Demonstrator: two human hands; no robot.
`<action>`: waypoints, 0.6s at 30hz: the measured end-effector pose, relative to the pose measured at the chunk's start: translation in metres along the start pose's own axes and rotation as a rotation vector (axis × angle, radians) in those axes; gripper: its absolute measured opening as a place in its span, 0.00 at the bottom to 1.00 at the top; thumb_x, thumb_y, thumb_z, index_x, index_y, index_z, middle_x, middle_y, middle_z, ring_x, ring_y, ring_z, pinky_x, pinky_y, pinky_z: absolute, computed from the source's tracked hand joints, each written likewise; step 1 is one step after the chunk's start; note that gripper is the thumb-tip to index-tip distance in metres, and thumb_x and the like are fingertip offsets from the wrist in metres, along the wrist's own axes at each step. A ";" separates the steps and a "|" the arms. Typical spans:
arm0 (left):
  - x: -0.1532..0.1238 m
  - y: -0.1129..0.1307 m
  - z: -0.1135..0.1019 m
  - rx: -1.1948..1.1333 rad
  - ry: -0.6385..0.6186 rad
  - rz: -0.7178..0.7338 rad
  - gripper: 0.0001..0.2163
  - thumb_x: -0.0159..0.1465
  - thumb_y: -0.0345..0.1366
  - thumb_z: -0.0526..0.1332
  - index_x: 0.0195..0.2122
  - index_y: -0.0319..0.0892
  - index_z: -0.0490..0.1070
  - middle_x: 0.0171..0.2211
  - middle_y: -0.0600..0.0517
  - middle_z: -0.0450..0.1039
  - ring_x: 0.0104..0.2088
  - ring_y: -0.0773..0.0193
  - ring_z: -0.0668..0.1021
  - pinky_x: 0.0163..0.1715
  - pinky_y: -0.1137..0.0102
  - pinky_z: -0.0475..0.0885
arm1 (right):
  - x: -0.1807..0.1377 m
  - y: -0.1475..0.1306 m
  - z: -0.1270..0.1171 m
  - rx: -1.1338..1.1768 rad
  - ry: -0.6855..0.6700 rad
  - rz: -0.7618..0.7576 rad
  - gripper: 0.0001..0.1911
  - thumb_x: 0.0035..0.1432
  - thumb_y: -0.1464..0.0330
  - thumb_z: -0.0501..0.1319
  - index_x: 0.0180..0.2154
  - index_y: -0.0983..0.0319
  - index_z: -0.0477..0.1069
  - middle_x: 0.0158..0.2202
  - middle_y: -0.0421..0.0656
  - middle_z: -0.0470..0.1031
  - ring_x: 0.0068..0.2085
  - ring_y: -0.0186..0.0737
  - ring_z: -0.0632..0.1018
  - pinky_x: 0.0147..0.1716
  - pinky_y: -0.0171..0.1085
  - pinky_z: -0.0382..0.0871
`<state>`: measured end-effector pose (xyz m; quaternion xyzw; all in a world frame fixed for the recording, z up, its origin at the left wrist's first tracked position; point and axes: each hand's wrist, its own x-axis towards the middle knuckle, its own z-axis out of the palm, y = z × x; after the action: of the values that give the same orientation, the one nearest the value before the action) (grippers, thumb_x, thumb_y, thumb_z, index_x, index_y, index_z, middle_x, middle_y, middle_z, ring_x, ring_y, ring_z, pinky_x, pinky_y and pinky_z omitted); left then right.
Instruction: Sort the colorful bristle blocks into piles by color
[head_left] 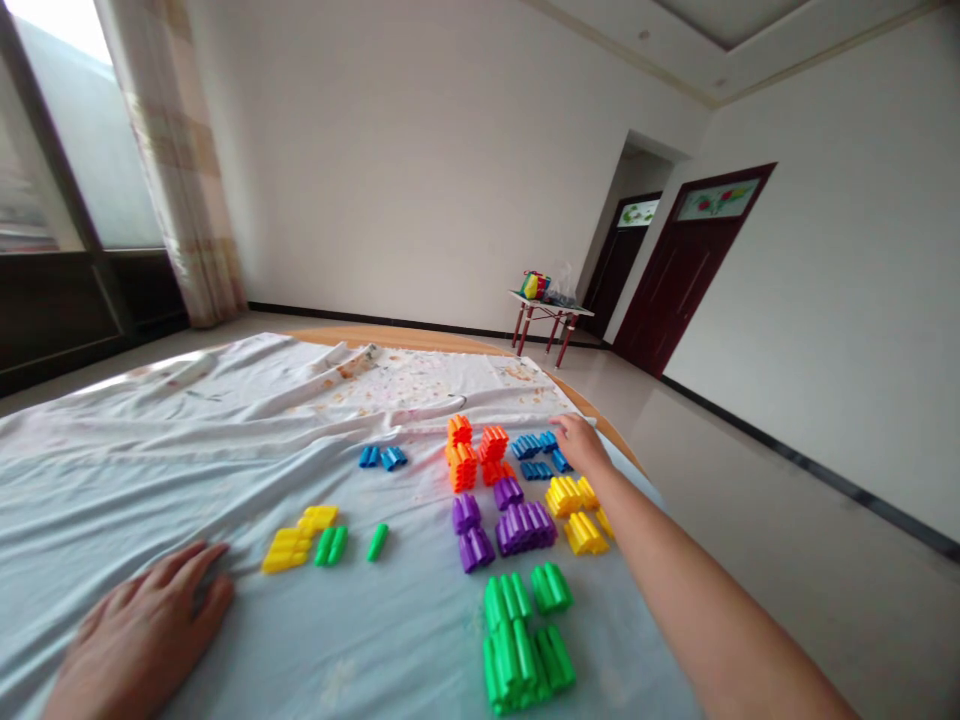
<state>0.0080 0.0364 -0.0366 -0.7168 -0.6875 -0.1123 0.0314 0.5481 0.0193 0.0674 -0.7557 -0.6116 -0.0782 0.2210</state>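
My left hand (146, 630) lies palm down on the pale blue cloth, fingers stretched, holding nothing. To its right are yellow plastic tubes (289, 545), a pair of green tubes (331, 546) and a single green tube (377, 542). Reaching to the far right, my right hand (581, 442) has its fingers bent and closed at a blue plastic tube (549, 440) in the blue group; the fingertips are small and partly hidden. Just nearer than this hand sit bundled yellow tubes (585, 533), partly covered by my forearm.
Orange bundles (461, 465), purple bundles (525, 528) and stacked green bundles (514, 655) stand in the middle right. Several blue tubes (393, 458) lie farther left. A creased, flowered cloth (420, 385) covers the table's far part. A small side table (551, 303) with bags stands beyond.
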 end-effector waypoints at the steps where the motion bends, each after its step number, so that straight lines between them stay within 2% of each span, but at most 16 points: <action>1: -0.002 0.004 -0.006 0.017 -0.034 -0.001 0.22 0.62 0.43 0.47 0.55 0.46 0.67 0.59 0.50 0.66 0.56 0.54 0.69 0.58 0.60 0.58 | -0.001 -0.015 -0.004 0.027 0.033 -0.034 0.17 0.58 0.78 0.50 0.44 0.64 0.73 0.47 0.48 0.73 0.50 0.40 0.72 0.53 0.37 0.62; 5: -0.010 0.020 -0.028 -0.004 -0.056 -0.004 0.24 0.62 0.43 0.45 0.55 0.42 0.67 0.58 0.47 0.66 0.57 0.52 0.68 0.58 0.59 0.58 | -0.016 -0.093 -0.015 0.277 0.100 -0.263 0.14 0.59 0.75 0.52 0.42 0.61 0.74 0.43 0.45 0.76 0.46 0.39 0.74 0.48 0.37 0.66; 7: -0.012 0.022 -0.032 -0.031 -0.044 -0.004 0.25 0.62 0.44 0.45 0.55 0.42 0.67 0.58 0.47 0.66 0.57 0.51 0.68 0.58 0.57 0.58 | -0.027 -0.135 -0.013 0.369 -0.005 -0.392 0.12 0.58 0.74 0.54 0.40 0.60 0.74 0.41 0.44 0.77 0.44 0.38 0.76 0.47 0.36 0.67; 9: -0.013 0.021 -0.030 -0.057 -0.030 0.000 0.25 0.61 0.45 0.46 0.55 0.42 0.68 0.58 0.46 0.66 0.57 0.50 0.68 0.59 0.56 0.57 | -0.032 -0.174 -0.004 0.371 -0.135 -0.459 0.11 0.57 0.73 0.56 0.40 0.61 0.75 0.41 0.44 0.77 0.43 0.38 0.76 0.47 0.35 0.67; 13: -0.014 0.017 -0.024 -0.098 0.005 0.008 0.25 0.61 0.45 0.45 0.55 0.42 0.68 0.58 0.45 0.66 0.57 0.50 0.67 0.59 0.55 0.57 | -0.027 -0.227 0.029 0.243 -0.302 -0.383 0.12 0.57 0.71 0.58 0.44 0.59 0.73 0.46 0.44 0.76 0.47 0.39 0.75 0.49 0.35 0.65; 18: -0.017 0.017 -0.023 -0.115 0.019 -0.006 0.25 0.60 0.46 0.46 0.54 0.44 0.68 0.58 0.47 0.66 0.57 0.51 0.67 0.60 0.55 0.55 | -0.014 -0.253 0.077 0.108 -0.331 -0.226 0.15 0.57 0.70 0.58 0.46 0.63 0.72 0.48 0.52 0.74 0.51 0.46 0.73 0.48 0.41 0.66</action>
<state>0.0219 0.0145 -0.0157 -0.7141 -0.6818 -0.1585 -0.0039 0.2901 0.0793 0.0536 -0.6717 -0.7238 0.0555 0.1476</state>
